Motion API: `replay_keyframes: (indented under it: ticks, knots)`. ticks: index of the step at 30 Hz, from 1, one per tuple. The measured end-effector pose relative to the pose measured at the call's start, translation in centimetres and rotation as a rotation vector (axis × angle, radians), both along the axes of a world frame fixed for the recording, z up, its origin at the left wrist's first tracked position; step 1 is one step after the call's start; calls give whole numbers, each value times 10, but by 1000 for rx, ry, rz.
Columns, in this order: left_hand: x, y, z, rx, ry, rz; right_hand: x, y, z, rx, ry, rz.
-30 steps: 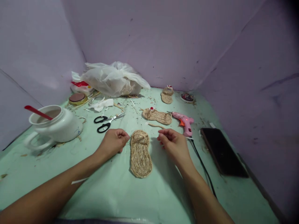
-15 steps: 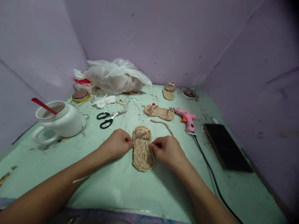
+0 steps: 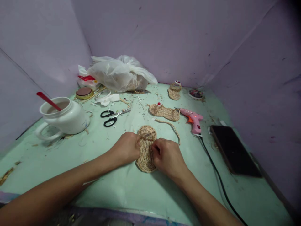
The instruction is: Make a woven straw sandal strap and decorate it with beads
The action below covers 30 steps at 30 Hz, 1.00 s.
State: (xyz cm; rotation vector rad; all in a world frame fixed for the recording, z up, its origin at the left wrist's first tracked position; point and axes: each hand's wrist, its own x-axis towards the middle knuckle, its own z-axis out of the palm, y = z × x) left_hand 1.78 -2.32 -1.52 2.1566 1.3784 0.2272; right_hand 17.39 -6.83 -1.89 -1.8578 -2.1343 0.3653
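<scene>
A small woven straw slipper point(image 3: 146, 157) lies flat on the green table in front of me, its coiled sole toward me and a band across its far part. My left hand point(image 3: 129, 147) is closed at the slipper's left edge, its fingertips partly hidden. On the opposite edge, my right hand point(image 3: 166, 153) pinches with curled fingers. Just beyond lies another straw slipper point(image 3: 166, 112) with a red bead on it. Between the two slippers runs a loose piece of braided straw cord point(image 3: 171, 125).
A pink glue gun point(image 3: 194, 121) with a black cord and a dark phone point(image 3: 232, 149) lie right. Left are black-handled scissors point(image 3: 113, 118) and a white mug point(image 3: 70, 121) with a red-handled utensil. A plastic bag point(image 3: 119, 75) and a small beaded slipper point(image 3: 174, 93) are at the back.
My left hand has moved in over the slipper's left edge, and my right hand has curled closer at the right edge. The whole view has shifted slightly.
</scene>
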Motion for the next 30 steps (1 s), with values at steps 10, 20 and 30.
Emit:
replay_keyframes:
  ticks: [10, 20, 30]
  knots:
    - [0, 0, 0, 6, 22, 18, -1, 0, 1, -10, 83, -48]
    - [-3, -14, 10, 45, 268, 22, 6, -11, -5, -60, 243, -184]
    - [3, -13, 17, 64, 385, -110, 7, -4, -6, 4, 274, 24]
